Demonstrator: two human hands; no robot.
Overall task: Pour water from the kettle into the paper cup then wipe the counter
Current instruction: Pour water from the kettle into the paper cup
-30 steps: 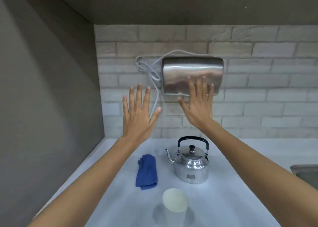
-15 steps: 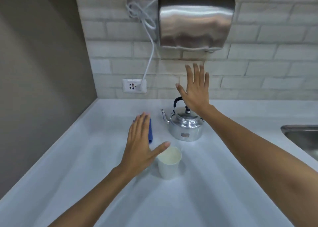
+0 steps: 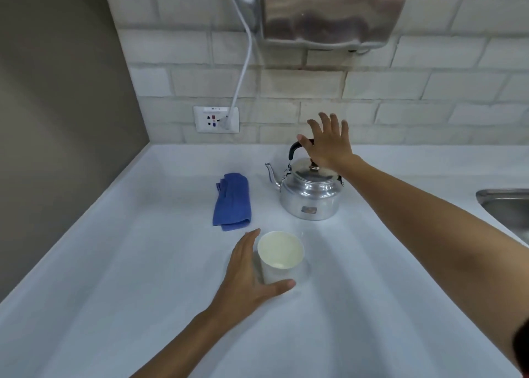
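Note:
A shiny metal kettle (image 3: 310, 198) with a black handle stands on the white counter (image 3: 143, 263), spout pointing left. My right hand (image 3: 329, 145) hovers over its handle with fingers spread, holding nothing. In front of the kettle stands an empty white paper cup (image 3: 280, 256). My left hand (image 3: 249, 277) curves around the cup's left side and base, thumb in front, fingers open. A folded blue cloth (image 3: 232, 201) lies to the left of the kettle.
A steel hand dryer (image 3: 329, 11) hangs on the brick wall, its white cord running to a wall socket (image 3: 216, 119). A metal sink (image 3: 506, 208) sits at the right edge. A grey wall closes the left side.
The view has tilted down toward the counter. My left hand dropped from chest height to the cup. My right hand lowered onto the area of the kettle's handle.

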